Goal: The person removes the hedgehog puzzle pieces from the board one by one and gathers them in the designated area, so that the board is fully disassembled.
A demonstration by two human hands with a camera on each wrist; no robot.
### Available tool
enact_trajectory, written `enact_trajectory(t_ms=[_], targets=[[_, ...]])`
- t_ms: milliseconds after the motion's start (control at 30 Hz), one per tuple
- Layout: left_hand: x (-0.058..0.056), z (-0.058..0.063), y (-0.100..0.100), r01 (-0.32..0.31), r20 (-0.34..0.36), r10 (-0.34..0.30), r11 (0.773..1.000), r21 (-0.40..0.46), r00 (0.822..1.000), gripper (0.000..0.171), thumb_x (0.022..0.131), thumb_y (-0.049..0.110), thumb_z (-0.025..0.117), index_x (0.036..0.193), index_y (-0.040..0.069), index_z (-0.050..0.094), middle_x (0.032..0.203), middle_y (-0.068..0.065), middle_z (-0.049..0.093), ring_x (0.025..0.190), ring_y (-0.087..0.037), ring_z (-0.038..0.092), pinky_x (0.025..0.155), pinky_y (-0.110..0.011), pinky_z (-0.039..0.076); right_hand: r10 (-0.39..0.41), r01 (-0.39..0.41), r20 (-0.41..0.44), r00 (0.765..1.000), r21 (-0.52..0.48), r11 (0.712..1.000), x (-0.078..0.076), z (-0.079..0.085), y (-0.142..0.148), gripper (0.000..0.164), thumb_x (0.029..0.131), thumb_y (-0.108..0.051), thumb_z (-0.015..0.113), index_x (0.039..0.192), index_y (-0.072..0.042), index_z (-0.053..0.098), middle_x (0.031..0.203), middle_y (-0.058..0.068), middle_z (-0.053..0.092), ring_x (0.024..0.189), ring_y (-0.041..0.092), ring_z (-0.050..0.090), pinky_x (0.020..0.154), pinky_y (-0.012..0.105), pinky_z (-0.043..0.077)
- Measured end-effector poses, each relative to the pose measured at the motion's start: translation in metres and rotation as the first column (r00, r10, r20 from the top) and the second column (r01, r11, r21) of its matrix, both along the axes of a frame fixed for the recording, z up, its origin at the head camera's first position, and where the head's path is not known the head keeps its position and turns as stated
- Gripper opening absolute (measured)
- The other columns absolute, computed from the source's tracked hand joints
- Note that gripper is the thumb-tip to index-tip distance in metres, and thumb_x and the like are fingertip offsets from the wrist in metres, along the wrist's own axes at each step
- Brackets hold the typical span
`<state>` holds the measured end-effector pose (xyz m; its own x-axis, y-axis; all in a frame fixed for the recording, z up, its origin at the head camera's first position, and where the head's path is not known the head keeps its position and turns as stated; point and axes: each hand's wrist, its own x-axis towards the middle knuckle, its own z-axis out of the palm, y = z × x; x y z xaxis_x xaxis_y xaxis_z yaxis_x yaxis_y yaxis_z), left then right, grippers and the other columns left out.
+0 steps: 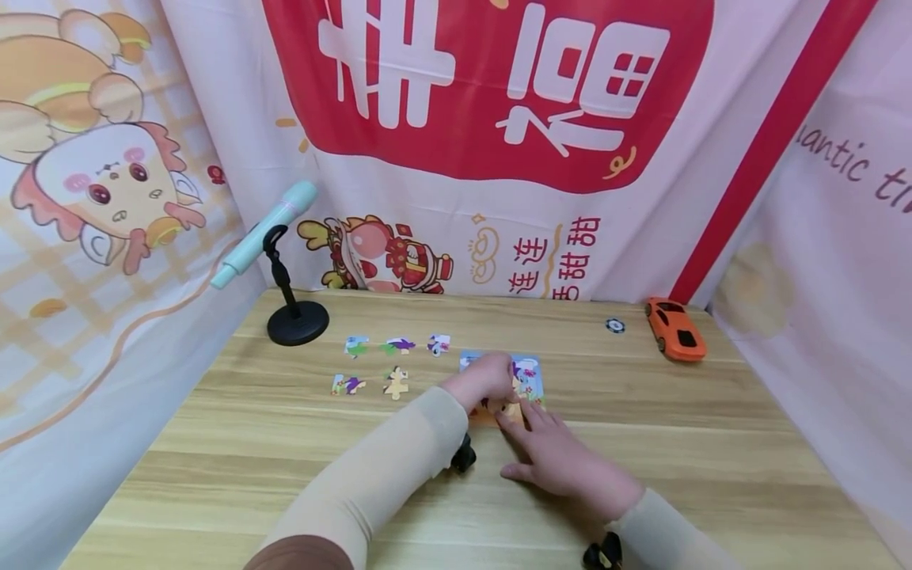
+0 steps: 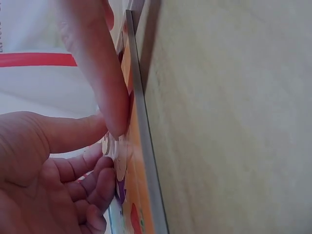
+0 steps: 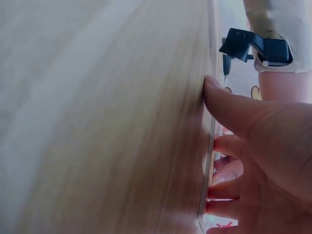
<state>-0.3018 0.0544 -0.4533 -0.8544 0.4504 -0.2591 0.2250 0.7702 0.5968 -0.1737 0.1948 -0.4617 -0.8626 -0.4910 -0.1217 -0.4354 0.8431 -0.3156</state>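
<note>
A colourful jigsaw puzzle point(image 1: 530, 378) in a flat tray with an orange lower edge lies on the table. My left hand point(image 1: 490, 378) is over it, fingers curled; its thumb and fingertips close around a pale puzzle piece point(image 2: 111, 145) right at the puzzle's surface, mostly hidden by the hand. From the right, my right hand point(image 1: 556, 457) reaches in with fairly straight fingers. Its fingertips rest on the puzzle's near edge, one close beside the left thumb, while its thumb point(image 3: 226, 105) lies out to the side by the table.
Several loose puzzle pieces point(image 1: 397, 382) lie left of the puzzle. Behind them stands a black stand point(image 1: 298, 322) holding a mint-green microphone point(image 1: 264, 233). An orange toy car point(image 1: 675, 330) and a small round disc point(image 1: 615, 325) sit at the back right. Printed cloth point(image 1: 442, 182) hangs around the table.
</note>
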Motion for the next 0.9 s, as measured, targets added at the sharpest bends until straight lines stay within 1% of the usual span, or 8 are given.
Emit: enact_trajectory(t_ms=[100,200,433,567,733,800,900], targets=[[-0.002,-0.001,-0.002,-0.012,-0.010,0.012,0.999,0.045,1.000,0.018,0.085,0.013,0.077,0.087,0.010,0.059,0.081,-0.004,0.059,0.070,-0.019,0.057,0.059,-0.031,0.049,0.000,0.000,0.001,1.000,0.006,1.000,-0.002,0.000,-0.001,0.075,0.092,-0.054,0.061,0.153,-0.018,0.037,0.156,0.029,0.019,0.143,0.045,0.018,0.110,0.063,0.020],[-0.004,-0.001,-0.004,-0.026,-0.012,0.027,0.997,0.079,1.000,0.017,0.085,0.011,0.076,0.087,0.010,0.059,0.083,-0.004,0.059,0.073,-0.019,0.056,0.061,-0.032,0.049,0.003,-0.003,0.006,1.000,0.009,1.000,-0.003,0.000,-0.001,0.075,0.092,-0.054,0.061,0.153,-0.017,0.038,0.156,0.030,0.020,0.143,0.045,0.019,0.109,0.062,0.022],[-0.006,-0.002,-0.006,-0.047,0.022,0.045,0.994,0.102,0.999,0.017,0.086,0.013,0.076,0.090,0.011,0.060,0.087,-0.004,0.061,0.075,-0.019,0.058,0.061,-0.032,0.050,0.012,-0.012,0.006,1.000,0.001,1.000,-0.002,0.002,-0.001,0.075,0.092,-0.053,0.061,0.153,-0.016,0.037,0.156,0.031,0.019,0.143,0.046,0.019,0.110,0.062,0.022],[-0.006,-0.003,-0.005,-0.062,0.026,0.059,0.987,0.145,0.998,0.015,0.089,0.014,0.074,0.090,0.010,0.060,0.087,-0.005,0.060,0.075,-0.019,0.056,0.060,-0.031,0.048,0.021,-0.021,0.003,1.000,-0.010,1.000,-0.001,0.003,-0.001,0.075,0.092,-0.053,0.062,0.153,-0.015,0.038,0.155,0.032,0.019,0.142,0.047,0.019,0.109,0.062,0.023],[-0.008,-0.004,-0.005,-0.081,0.015,0.080,0.977,0.199,0.997,0.013,0.091,0.014,0.072,0.088,0.010,0.061,0.085,-0.004,0.059,0.072,-0.018,0.055,0.058,-0.030,0.046,0.014,-0.014,0.003,1.000,0.003,1.000,-0.001,0.002,-0.001,0.076,0.092,-0.054,0.062,0.153,-0.016,0.037,0.155,0.032,0.019,0.142,0.047,0.020,0.109,0.062,0.023],[-0.011,-0.004,-0.007,-0.103,0.009,0.104,0.968,0.227,0.995,0.012,0.091,0.014,0.072,0.088,0.010,0.060,0.085,-0.004,0.059,0.072,-0.017,0.055,0.058,-0.029,0.045,0.014,-0.014,0.000,1.000,0.000,1.000,0.000,0.002,-0.001,0.076,0.091,-0.054,0.062,0.153,-0.016,0.038,0.155,0.032,0.020,0.142,0.047,0.021,0.109,0.062,0.023],[-0.015,-0.001,-0.013,-0.132,-0.025,0.144,0.953,0.273,0.989,0.012,0.089,0.013,0.072,0.088,0.010,0.061,0.085,-0.004,0.060,0.073,-0.017,0.056,0.061,-0.029,0.046,0.013,-0.013,-0.002,1.000,-0.005,1.000,0.000,0.003,-0.001,0.077,0.090,-0.054,0.063,0.153,-0.016,0.038,0.154,0.033,0.020,0.141,0.048,0.022,0.109,0.061,0.023]])
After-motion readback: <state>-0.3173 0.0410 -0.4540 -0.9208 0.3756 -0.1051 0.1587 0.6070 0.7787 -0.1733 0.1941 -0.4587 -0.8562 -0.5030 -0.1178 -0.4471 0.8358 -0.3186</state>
